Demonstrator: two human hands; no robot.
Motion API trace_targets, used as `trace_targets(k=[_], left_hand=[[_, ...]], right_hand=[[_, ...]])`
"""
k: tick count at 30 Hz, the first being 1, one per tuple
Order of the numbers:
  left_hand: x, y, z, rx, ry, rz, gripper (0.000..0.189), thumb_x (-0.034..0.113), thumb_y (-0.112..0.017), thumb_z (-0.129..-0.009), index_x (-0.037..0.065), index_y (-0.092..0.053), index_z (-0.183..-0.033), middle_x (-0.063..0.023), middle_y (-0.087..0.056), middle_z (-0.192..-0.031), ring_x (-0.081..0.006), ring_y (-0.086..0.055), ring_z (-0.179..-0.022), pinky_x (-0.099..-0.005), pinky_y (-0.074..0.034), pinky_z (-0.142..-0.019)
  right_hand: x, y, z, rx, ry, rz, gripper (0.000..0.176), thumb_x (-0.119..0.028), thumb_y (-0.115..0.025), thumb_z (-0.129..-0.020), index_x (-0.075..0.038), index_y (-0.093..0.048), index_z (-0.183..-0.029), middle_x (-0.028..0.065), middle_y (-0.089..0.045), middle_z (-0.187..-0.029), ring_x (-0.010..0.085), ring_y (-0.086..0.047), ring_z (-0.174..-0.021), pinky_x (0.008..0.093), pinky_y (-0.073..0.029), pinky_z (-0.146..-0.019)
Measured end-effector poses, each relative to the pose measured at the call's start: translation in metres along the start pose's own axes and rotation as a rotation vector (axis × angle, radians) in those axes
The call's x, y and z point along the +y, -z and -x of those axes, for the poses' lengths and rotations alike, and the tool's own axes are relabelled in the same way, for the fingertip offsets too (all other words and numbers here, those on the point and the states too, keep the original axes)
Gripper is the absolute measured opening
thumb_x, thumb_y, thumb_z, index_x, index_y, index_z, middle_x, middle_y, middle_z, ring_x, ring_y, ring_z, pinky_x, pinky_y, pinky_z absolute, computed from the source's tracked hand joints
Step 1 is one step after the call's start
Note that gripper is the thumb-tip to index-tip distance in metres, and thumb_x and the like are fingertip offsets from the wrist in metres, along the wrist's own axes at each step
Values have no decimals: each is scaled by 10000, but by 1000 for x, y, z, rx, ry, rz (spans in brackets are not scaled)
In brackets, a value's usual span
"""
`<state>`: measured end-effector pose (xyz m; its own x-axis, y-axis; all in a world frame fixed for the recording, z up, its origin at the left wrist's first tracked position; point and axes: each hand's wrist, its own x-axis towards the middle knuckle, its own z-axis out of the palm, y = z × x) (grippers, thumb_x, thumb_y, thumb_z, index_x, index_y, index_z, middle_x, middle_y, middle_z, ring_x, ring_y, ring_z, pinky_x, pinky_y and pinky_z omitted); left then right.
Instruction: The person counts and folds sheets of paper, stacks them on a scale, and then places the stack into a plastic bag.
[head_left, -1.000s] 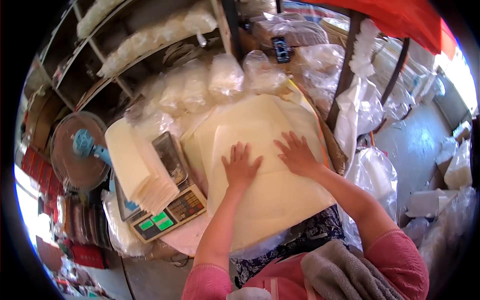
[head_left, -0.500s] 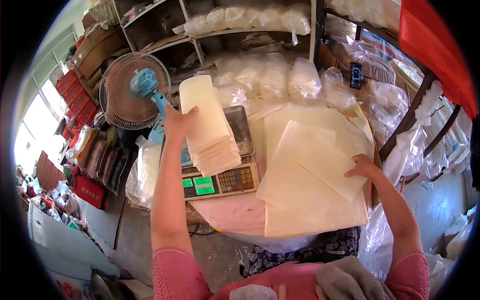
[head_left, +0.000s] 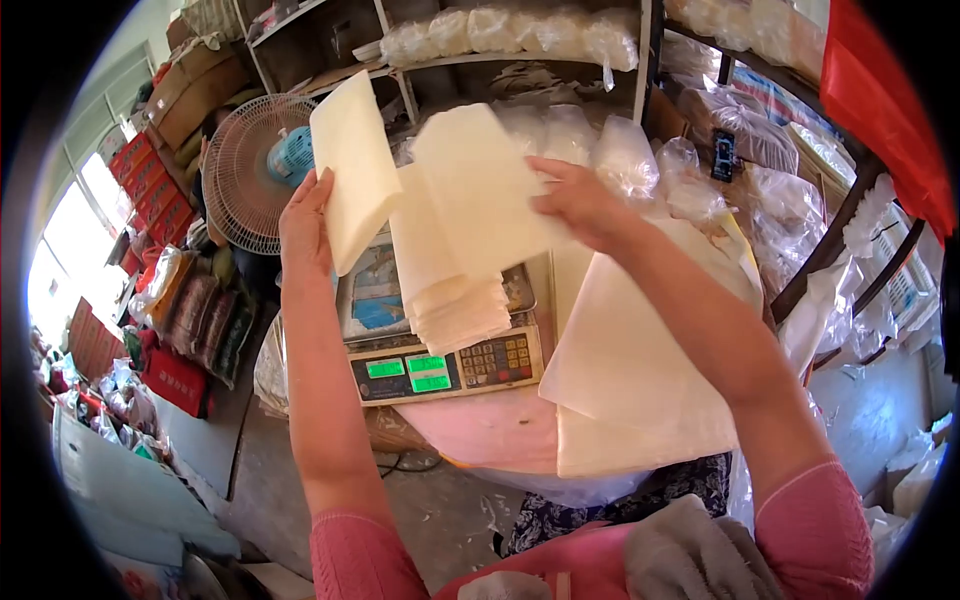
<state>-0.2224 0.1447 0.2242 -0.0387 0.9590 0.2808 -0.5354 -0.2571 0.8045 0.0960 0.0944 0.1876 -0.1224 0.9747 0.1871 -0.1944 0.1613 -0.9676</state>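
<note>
My left hand (head_left: pixel 308 225) is closed on the lifted part of thin cream sheets (head_left: pixel 352 165), folded and raised at an angle above the scale. Between the fingers of my right hand (head_left: pixel 582 205) is another thin cream sheet (head_left: pixel 480 190), slightly blurred, held beside the lifted part. Below both lies a folded stack of cream sheets (head_left: pixel 460 315), its layered edges facing me, on the pan of a digital scale (head_left: pixel 450 368) with green displays. To the right, under my right forearm, a pile of larger flat cream sheets (head_left: pixel 640 370) covers the table.
A blue fan (head_left: pixel 255 175) stands at the left, close to my left hand. Plastic-wrapped bundles (head_left: pixel 625 155) line the back of the table, and more sit on the shelf (head_left: pixel 510 60). A phone (head_left: pixel 722 155) is propped at the back right. Red cloth (head_left: pixel 880 110) hangs upper right.
My right hand has moved from the sheet pile up and left to the scale, carrying a sheet. My left hand has lifted part of the folded stack up and left.
</note>
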Motion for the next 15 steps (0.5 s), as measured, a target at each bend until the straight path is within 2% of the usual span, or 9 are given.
trace_targets(k=[2, 3, 6, 8, 9, 12, 15], left_hand=[[-10, -14, 4, 18, -51, -63, 532, 58, -660, -840, -74, -416, -1294, -164, -610, -1102, -217, -644, -893, -323, -543, -772], [-20, -18, 6, 84, -44, -182, 495, 57, -623, -871, -50, -405, -1303, -140, -603, -1132, -201, -624, -961, -333, -532, -800], [-58, -19, 12, 92, 41, -442, 464, 70, -667, -837, -58, -489, -1246, -117, -642, -1029, -172, -639, -857, -289, -523, -756], [-84, -10, 17, 44, 77, -501, 419, 72, -671, -830, -49, -535, -1207, -104, -652, -988, -151, -634, -830, -273, -515, -729], [-91, -6, 19, 20, 95, -530, 397, 73, -673, -826, -45, -558, -1188, -98, -657, -967, -141, -632, -817, -265, -510, -715], [-96, -9, 22, 62, 54, -543, 340, 83, -670, -826, -33, -600, -1138, -81, -664, -945, -122, -621, -792, -250, -497, -688], [-88, -6, 27, 177, -67, -866, 313, 135, -655, -832, -26, -599, -1095, -57, -641, -808, -118, -571, -694, -268, -460, -622]], right_hand=[[7, -40, -16, 34, -28, -31, 552, 83, -527, -781, 26, -438, -1322, 140, -609, -1026, 201, -620, -834, 299, -522, -718], [15, -54, -21, 42, -65, -62, 506, 53, -525, -802, 27, -456, -1302, 139, -612, -1024, 207, -623, -837, 308, -523, -724], [31, -66, -33, 60, -184, -103, 373, -47, -512, -865, 29, -515, -1230, 135, -622, -1018, 230, -631, -847, 332, -528, -731], [31, -63, -37, 51, -279, -66, 309, -129, -494, -905, 27, -559, -1163, 128, -629, -1015, 250, -636, -854, 346, -532, -720], [29, -64, -38, 113, -286, 27, 375, -307, -520, -906, 29, -601, -1051, 143, -641, -1017, 279, -645, -866, 355, -523, -757], [26, -67, -44, 10, -4, 627, 565, -406, -648, -789, 36, -546, -1126, 197, -622, -1079, 311, -631, -944, 362, -498, -834], [65, -70, -63, 26, 151, 707, 874, -476, -716, -699, 4, -367, -1341, 208, -585, -1161, 319, -587, -1044, 335, -458, -913]])
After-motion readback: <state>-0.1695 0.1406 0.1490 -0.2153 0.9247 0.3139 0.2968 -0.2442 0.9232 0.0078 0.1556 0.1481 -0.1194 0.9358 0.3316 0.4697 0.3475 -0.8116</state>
